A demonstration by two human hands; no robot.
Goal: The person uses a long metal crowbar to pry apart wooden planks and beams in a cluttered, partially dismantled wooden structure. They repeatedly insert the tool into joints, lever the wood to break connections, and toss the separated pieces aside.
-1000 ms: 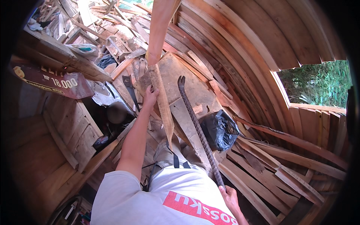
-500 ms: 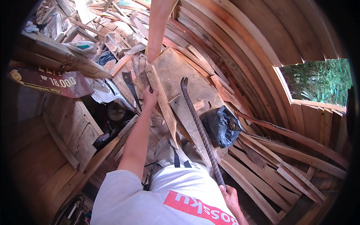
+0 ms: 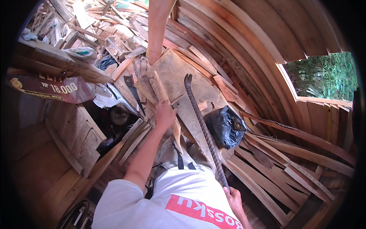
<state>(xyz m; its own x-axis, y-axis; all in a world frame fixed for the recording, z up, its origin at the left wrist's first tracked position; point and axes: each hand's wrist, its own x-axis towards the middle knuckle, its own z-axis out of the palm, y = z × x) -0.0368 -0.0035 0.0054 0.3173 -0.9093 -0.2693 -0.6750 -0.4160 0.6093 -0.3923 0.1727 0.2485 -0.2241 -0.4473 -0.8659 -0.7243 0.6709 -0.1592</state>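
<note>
My left hand (image 3: pixel 164 114) grips a long narrow wooden plank (image 3: pixel 162 95) that slants up and away from me over a pile of boards. My right hand (image 3: pixel 233 196), low near my hip, is closed round the lower end of a long ribbed steel crowbar (image 3: pixel 202 124). The bar runs up across a wide flat board (image 3: pixel 179 76) and its curved claw end rests near that board's middle. My white shirt fills the bottom of the view.
A black plastic bag (image 3: pixel 225 126) lies just right of the crowbar. A handsaw (image 3: pixel 133 91) rests left of the plank. A thick wooden post (image 3: pixel 157 26) rises above. Curved plank walls surround me, with a window opening (image 3: pixel 324 76) at right and scrap wood heaped at top left.
The plank in my left hand has tilted and shifted slightly left and down across the board. The crowbar stays in my right hand, almost unmoved.
</note>
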